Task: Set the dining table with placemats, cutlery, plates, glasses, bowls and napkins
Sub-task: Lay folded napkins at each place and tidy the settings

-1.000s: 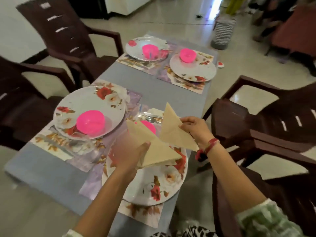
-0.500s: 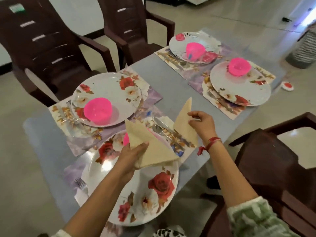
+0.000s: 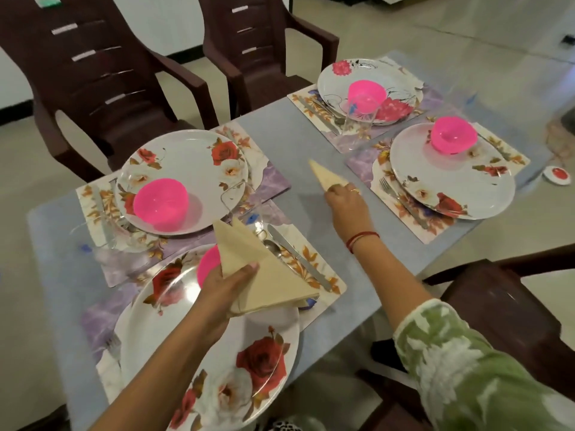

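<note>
My right hand [image 3: 345,202] pinches one cream folded triangular napkin [image 3: 326,177] by its wide end, tip ahead of my fingertips, over the grey tabletop [image 3: 280,144]. My left hand [image 3: 224,290] thumb-clamps the spare napkin stack [image 3: 264,275]. Light, limp: I'd grip the folded edge.

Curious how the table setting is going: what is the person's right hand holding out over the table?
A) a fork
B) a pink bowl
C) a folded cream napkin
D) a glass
C: the right hand pinches a cream napkin folded into a triangle.
</note>
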The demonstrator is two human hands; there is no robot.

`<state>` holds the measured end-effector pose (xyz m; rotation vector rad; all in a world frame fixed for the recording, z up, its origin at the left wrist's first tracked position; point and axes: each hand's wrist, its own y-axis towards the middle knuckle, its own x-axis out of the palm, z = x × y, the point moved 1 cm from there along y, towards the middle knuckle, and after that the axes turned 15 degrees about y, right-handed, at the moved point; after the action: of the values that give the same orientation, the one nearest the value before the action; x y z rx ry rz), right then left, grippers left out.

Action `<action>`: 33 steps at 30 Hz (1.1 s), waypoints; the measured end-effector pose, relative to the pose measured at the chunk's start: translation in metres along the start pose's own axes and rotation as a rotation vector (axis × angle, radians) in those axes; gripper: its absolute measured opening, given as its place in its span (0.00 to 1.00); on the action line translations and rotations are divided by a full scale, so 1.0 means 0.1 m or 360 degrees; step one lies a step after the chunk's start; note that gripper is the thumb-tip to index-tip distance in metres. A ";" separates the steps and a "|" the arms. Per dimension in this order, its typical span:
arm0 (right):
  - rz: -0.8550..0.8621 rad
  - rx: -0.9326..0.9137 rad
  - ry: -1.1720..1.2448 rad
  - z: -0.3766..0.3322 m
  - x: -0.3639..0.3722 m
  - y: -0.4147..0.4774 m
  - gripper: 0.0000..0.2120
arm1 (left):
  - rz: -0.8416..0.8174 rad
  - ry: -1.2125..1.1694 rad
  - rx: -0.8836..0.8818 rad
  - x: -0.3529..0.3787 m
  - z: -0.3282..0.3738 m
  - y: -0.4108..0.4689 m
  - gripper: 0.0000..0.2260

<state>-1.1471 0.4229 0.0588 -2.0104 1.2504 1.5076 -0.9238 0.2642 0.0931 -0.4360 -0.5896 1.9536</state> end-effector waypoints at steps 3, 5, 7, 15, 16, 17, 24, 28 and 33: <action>-0.0236 -0.0027 -0.0062 -0.07 0.27 -0.12 0.09 | -0.0008 0.0037 -0.0016 -0.01 -0.01 0.00 0.11; -0.0319 -0.0005 -0.0062 -0.09 0.38 -0.19 0.11 | -0.0002 0.0033 -0.0015 -0.02 -0.02 -0.01 0.11; -0.0328 0.0016 -0.0022 -0.07 0.44 -0.23 0.13 | 0.0012 0.0013 0.0003 -0.03 -0.03 -0.03 0.09; -0.0293 0.0055 0.0156 -0.05 0.40 -0.32 0.15 | 0.0016 -0.0035 0.0005 -0.03 -0.05 -0.05 0.09; -0.0289 0.0064 0.0160 -0.04 0.41 -0.32 0.14 | 0.0018 -0.0031 0.0005 -0.03 -0.05 -0.05 0.09; -0.0277 0.0082 0.0172 -0.04 0.41 -0.32 0.14 | 0.0020 -0.0026 0.0001 -0.03 -0.06 -0.05 0.09; -0.0303 0.0187 0.0260 -0.04 0.42 -0.37 0.14 | 0.0049 -0.0004 -0.0025 -0.09 -0.08 -0.08 0.10; -0.0234 0.0196 0.0354 -0.08 0.34 -0.39 0.14 | 0.0035 -0.0019 -0.0006 -0.12 -0.10 -0.13 0.15; 0.0502 0.0068 0.1175 -0.84 -0.18 -0.56 0.08 | 0.0043 -0.0064 0.0007 -0.17 -0.16 -0.19 0.26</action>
<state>-1.0525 0.4033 0.0947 -2.5328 1.9215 0.8234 -0.8944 0.2594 0.0916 -0.4049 -0.6076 1.9932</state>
